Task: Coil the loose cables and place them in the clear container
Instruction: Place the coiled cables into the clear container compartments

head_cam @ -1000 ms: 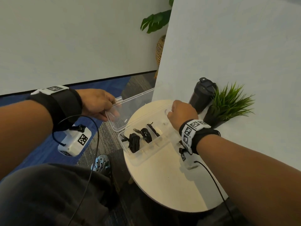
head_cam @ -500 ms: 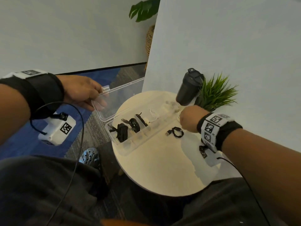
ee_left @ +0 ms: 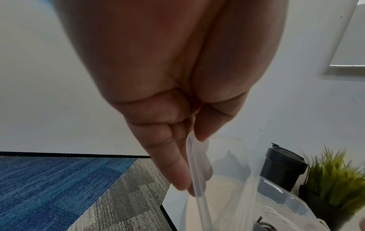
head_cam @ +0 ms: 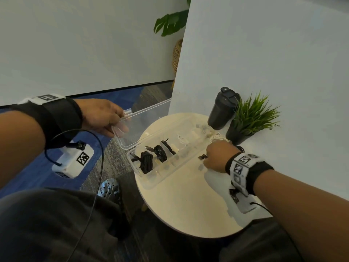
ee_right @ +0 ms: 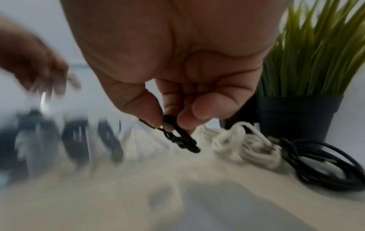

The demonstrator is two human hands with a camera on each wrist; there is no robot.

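A clear container (head_cam: 181,168) lies on the round table (head_cam: 188,208), with coiled black cables (head_cam: 146,160) in its left compartments and a white one (head_cam: 182,140) further right. My left hand (head_cam: 103,117) pinches the raised clear lid (head_cam: 139,121) (ee_left: 194,171) at its edge. My right hand (head_cam: 217,156) pinches a small black coiled cable (ee_right: 181,139) (head_cam: 202,157) just above the table, right of the container. A white cable bundle (ee_right: 245,145) and a larger black coil (ee_right: 324,165) lie by the plant pot.
A black shaker bottle (head_cam: 222,108) and a potted grass plant (head_cam: 249,118) stand at the table's back right against a white panel. Blue and grey carpet (head_cam: 113,154) lies to the left. A shoe (head_cam: 109,188) sits below the table's edge.
My right hand moved from over the container to the table on its right and picked up the small black cable that lay there. My left hand keeps holding the lid up.
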